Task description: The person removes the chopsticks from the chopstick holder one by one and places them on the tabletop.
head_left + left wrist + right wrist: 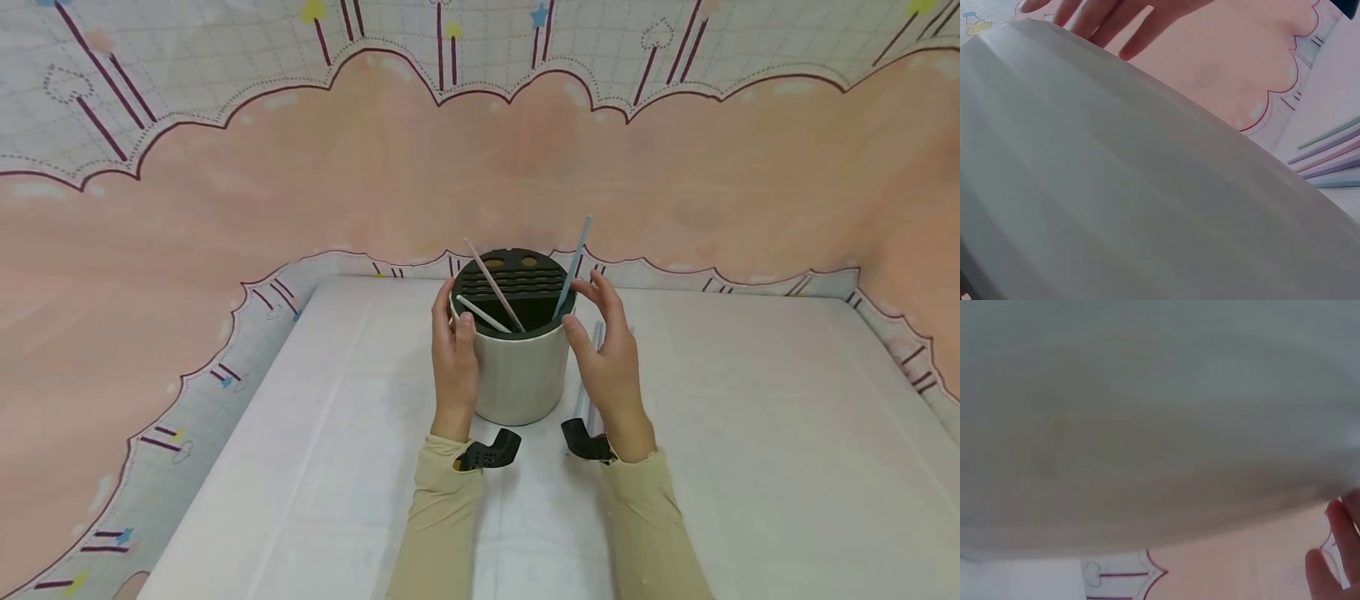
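A cream cylindrical pen holder [521, 379] with a black slotted top [512, 281] stands upright on the white table. Three thin sticks lean out of its front opening: a pink one [491, 280], a whitish one [482, 313] and a light blue one [574, 262]. My left hand [454, 362] holds the holder's left side, thumb near the front rim. On the opposite side my right hand [611, 367] grips near the rim with its thumb and bent fingers. In both wrist views the holder's wall [1116, 162] fills most of the picture.
Several pastel sticks [1335, 150] lie side by side on the table [750, 433] to the right of the holder, partly behind my right hand in the head view. A peach cloth backdrop [480, 183] with scalloped patterns rises behind the table.
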Demonstrator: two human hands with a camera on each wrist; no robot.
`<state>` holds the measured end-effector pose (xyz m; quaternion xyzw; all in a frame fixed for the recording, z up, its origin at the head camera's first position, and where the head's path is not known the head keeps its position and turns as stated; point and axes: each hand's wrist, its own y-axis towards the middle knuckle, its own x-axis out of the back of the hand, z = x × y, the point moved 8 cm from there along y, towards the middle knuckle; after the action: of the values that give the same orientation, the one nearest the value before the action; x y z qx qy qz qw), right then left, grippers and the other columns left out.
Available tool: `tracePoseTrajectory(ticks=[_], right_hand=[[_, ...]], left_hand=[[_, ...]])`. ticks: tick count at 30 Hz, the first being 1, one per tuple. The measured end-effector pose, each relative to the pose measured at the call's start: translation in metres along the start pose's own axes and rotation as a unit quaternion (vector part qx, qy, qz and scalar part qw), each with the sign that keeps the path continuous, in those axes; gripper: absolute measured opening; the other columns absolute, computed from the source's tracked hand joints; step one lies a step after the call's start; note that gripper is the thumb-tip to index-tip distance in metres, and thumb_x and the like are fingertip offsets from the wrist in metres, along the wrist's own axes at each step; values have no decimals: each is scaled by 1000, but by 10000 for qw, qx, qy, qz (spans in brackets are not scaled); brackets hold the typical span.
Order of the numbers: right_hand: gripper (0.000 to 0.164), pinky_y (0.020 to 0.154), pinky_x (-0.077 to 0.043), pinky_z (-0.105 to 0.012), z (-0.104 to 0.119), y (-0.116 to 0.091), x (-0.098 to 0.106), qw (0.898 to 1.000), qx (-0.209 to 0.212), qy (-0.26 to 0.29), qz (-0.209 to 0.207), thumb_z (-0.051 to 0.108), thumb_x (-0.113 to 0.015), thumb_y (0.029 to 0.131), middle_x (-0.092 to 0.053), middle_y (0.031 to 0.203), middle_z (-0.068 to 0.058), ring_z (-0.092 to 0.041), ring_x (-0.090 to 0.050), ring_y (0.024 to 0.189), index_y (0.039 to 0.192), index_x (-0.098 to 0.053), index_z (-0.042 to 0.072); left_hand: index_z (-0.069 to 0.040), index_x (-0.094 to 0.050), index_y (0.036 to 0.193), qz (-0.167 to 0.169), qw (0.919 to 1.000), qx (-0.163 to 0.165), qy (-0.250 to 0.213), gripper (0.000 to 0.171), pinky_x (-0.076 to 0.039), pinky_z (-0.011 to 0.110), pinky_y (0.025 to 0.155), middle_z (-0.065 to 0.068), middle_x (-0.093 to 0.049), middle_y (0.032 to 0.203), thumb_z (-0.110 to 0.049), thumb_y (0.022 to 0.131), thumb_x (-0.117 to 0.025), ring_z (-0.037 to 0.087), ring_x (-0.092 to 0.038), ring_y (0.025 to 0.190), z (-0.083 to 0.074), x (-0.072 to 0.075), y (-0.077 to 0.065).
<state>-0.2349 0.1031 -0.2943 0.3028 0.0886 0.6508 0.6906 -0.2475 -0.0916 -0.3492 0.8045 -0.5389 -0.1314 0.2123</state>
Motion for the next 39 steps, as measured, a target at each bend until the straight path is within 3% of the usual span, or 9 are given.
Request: tracePoseTrajectory(ticks=[3,8,11,14,20,25,28,33,39], right_hand=[[55,101,-21,-50,4,-1,-5,9998,9,74,-177,9,-53,88,-47,128,-11,-18,-32,126,137,-28,4],[51,102,-22,-43,-12,-1,-13,9979,-123,106,-623,16,-54,88,-53,119,-2,-12,-36,122,135,-34,12],[41,98,-28,-38,-19,-1,-14,9962,-124,-49,-858,22,-56,87,-54,109,4,-8,-37,117,127,-46,16],[28,91,-33,-37,-13,-1,-13,9946,149,-231,-1003,21,-58,86,-57,101,3,-11,-40,111,113,-60,13],[17,86,-37,-35,7,-3,-23,9916,877,-708,-631,20,-60,85,-62,96,0,-15,-45,103,95,-67,9],[15,100,-27,-38,18,-6,-31,9850,1347,-985,-440,18,-60,85,-63,93,-5,-19,-49,101,90,-66,6],[13,103,-24,-37,19,-6,-26,9859,1380,-683,-657,14,-61,84,-64,91,-5,-20,-53,96,90,-65,4],[13,91,-39,-33,20,-6,-9,9886,1109,426,-920,6,-58,85,-65,91,-2,-16,-57,90,97,-64,4],[20,82,-46,-31,40,-7,18,9776,989,1319,-1308,-7,-58,81,-63,93,-14,-22,-58,89,100,-58,-9]], left_hand=[[-27,-28,138,15,10000,-56,-20,54,-31,41,99,-9,-31,139,-49,90,-37,11,-34,124,0,-1,0],[-24,-29,138,45,9998,-118,-147,51,-32,38,98,-6,-32,139,-42,91,-38,11,-35,123,-1,-1,1],[-17,-29,139,47,9996,-150,-227,50,-32,37,98,-1,-33,139,-34,92,-39,13,-36,123,-5,-1,1],[-11,-29,138,43,9996,-122,-238,49,-32,37,98,4,-33,139,-26,92,-38,14,-36,123,-16,0,0],[-8,-28,138,0,9998,-131,-164,49,-33,37,97,8,-34,139,-24,92,-36,17,-38,122,-33,1,-3],[-10,-29,138,-11,9997,-143,-210,53,-35,37,96,6,-34,138,-35,92,-38,15,-40,120,-24,3,-1],[-16,-29,138,13,9996,-89,-250,55,-35,38,96,1,-34,139,-43,91,-39,14,-39,120,-12,2,0],[-24,-29,139,20,10000,15,-76,53,-31,42,98,-7,-30,140,-44,91,-37,12,-32,125,0,0,1],[-25,-28,139,-17,9999,48,106,51,-29,44,99,-9,-29,140,-41,91,-35,12,-30,126,1,-1,2]])
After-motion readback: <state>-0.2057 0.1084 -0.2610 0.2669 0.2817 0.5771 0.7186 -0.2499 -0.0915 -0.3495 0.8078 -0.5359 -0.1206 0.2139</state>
